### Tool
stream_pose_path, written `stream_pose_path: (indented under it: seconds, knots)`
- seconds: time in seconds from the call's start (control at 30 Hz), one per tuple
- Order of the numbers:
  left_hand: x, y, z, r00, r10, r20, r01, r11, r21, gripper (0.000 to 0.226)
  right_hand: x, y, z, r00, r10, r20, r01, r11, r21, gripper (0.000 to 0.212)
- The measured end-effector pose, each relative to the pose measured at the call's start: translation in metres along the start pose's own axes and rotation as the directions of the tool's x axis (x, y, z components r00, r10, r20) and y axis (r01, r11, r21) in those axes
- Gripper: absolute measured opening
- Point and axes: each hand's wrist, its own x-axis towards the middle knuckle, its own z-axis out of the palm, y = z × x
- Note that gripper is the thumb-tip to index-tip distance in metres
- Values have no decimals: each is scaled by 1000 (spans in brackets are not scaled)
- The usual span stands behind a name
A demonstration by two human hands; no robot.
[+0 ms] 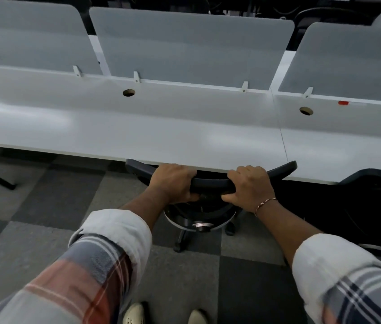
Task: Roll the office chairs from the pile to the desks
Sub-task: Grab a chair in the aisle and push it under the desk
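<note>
The chair stands straight ahead of me, its curved black top rail right at the front edge of the white desk. My left hand and right hand both grip that rail, fingers curled over the top and thumbs beneath, either side of its middle. Below them I see a dark back, a white-rimmed curved part, a metal knob and black legs on checked grey carpet. Another dark chair stands at the desk to the right.
</note>
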Motion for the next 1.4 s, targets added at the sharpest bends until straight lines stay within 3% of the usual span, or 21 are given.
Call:
stream_pose_path:
  seconds: [0.2, 0.3, 0.4, 0.47, 0.63, 0.97, 1.4]
  knots:
    - [-26, 14, 12, 986, -88, -144, 95, 995, 41, 59, -19, -26, -9, 984, 177, 31, -175, 982, -76, 53]
    - [-41, 15, 20, 976, -108, -192, 115, 993, 27, 65, -21, -33, -13, 997, 74, 36, -68, 988, -137, 59]
    - [-68, 12, 27, 980, -93, -176, 110, 990, 92, 96, -21, -46, -15, 996, -36, 87, 50, 986, -159, 83]
    - [-85, 7, 32, 987, -85, -137, 102, 987, 122, 101, -19, -66, -17, 991, -63, 117, 81, 984, -157, 96]
    - [-135, -15, 40, 994, -100, -50, 106, 983, 149, 96, -15, -126, -13, 978, -175, 117, 191, 971, -142, 98]
    - [-249, -100, 39, 970, -239, -30, 241, 956, 169, 80, 8, -257, -3, 952, -280, 127, 293, 951, -102, 86]
    - [-422, -214, 40, 877, -481, -1, 477, 870, 124, 79, 49, -472, -3, 886, -441, 146, 450, 893, -29, 81]
